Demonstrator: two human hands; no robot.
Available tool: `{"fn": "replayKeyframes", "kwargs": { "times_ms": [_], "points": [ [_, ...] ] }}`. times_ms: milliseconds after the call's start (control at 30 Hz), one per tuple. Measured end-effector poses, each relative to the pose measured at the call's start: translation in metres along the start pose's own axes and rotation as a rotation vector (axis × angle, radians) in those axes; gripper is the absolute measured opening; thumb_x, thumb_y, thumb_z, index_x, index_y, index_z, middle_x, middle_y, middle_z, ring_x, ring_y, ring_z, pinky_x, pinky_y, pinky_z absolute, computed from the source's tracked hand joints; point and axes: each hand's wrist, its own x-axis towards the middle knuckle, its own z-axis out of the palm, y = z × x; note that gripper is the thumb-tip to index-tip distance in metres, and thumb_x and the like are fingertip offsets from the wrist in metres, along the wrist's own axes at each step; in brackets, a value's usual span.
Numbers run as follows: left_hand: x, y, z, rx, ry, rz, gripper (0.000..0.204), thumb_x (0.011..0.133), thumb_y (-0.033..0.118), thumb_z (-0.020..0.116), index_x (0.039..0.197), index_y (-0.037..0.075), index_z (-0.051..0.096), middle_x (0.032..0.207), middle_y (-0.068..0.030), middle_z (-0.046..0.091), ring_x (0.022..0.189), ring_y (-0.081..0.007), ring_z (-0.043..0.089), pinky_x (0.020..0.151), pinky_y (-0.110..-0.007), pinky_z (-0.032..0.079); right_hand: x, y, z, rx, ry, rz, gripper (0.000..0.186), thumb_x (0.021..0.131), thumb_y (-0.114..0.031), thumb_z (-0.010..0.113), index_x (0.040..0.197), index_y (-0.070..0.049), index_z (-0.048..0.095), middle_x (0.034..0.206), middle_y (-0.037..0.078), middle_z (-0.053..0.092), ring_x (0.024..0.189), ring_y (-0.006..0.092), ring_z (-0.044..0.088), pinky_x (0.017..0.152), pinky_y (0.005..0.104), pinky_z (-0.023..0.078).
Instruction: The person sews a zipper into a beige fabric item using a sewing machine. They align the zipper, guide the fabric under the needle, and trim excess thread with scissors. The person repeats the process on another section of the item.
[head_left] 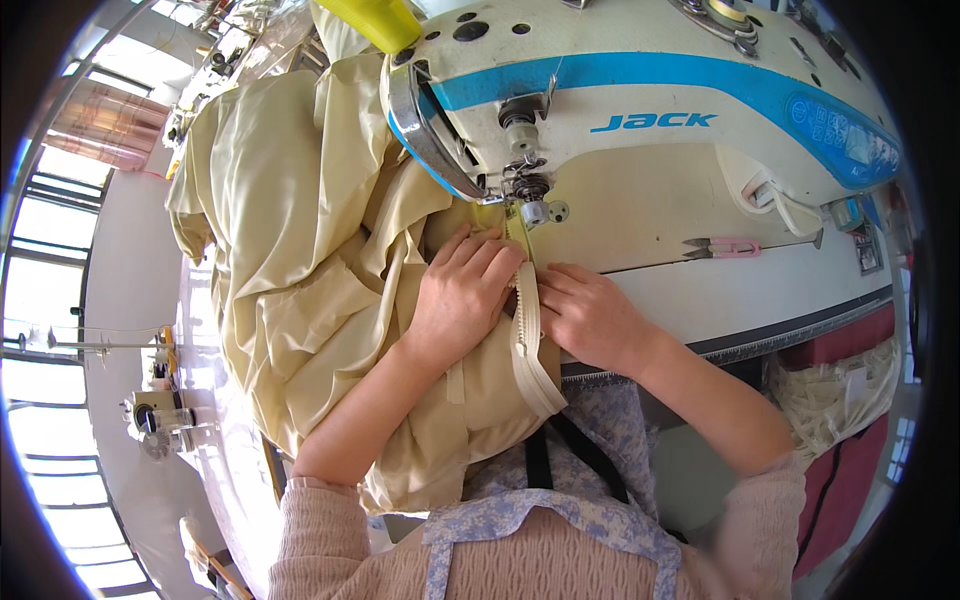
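Cream satin fabric (285,250) lies bunched left of a white and blue sewing machine (620,85). A cream zipper (527,315) runs from the presser foot area (505,200) toward me and loops down over the fabric edge. My left hand (460,295) is on the fabric just below the needle area, bent fingers pressed together against the zipper's left side. My right hand (590,315) is on the zipper's right side, fingers curled at its edge, their tips partly hidden.
Pink-handled thread snips (730,247) lie on the machine bed at right. A yellow container (385,22) stands at top. Another machine (155,415) is at far left. Bagged pale material (835,395) rests on maroon padding below the table's right end.
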Motion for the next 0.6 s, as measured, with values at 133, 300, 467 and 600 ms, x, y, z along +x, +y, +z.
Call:
{"fn": "replayKeyframes", "kwargs": {
  "times_ms": [133,300,467,600],
  "points": [
    [0.002,-0.001,-0.003,-0.021,0.030,-0.014,0.037,0.077,-0.002,0.067,0.112,0.007,0.068,0.111,-0.0088,0.070,0.108,-0.0323,0.066,0.097,-0.044,0.051,0.004,-0.003,0.002,0.019,0.025,0.112,0.024,0.082,-0.010,0.065,0.101,0.001,0.073,0.120,0.011,0.068,0.124,0.0263,0.061,0.100,0.0364,0.053],
    [0.008,-0.004,-0.008,-0.152,0.113,-0.096,0.039,0.076,-0.007,0.064,0.112,0.006,0.070,0.104,-0.0104,0.070,0.098,-0.0338,0.066,0.088,-0.041,0.051,0.008,-0.007,0.003,0.042,0.164,0.086,0.031,0.085,-0.012,0.063,0.112,0.003,0.068,0.118,0.014,0.070,0.118,0.0278,0.064,0.100,0.0396,0.053],
    [0.011,-0.009,-0.010,-0.216,0.087,-0.186,0.047,0.071,-0.010,0.060,0.114,0.006,0.068,0.109,-0.0094,0.072,0.104,-0.0334,0.066,0.088,-0.041,0.051,0.007,-0.006,0.002,-0.008,0.153,0.068,0.034,0.087,-0.014,0.061,0.115,0.003,0.068,0.115,0.017,0.072,0.110,0.0287,0.069,0.099,0.0401,0.053],
    [0.014,-0.011,-0.008,-0.065,0.112,-0.022,0.037,0.075,0.001,0.069,0.111,0.007,0.069,0.110,-0.0065,0.073,0.108,-0.0298,0.065,0.092,-0.042,0.049,0.008,-0.006,0.001,-0.042,0.164,0.064,0.033,0.085,-0.014,0.062,0.112,0.004,0.069,0.112,0.016,0.072,0.109,0.0278,0.068,0.095,0.0381,0.053]
  ]
}}
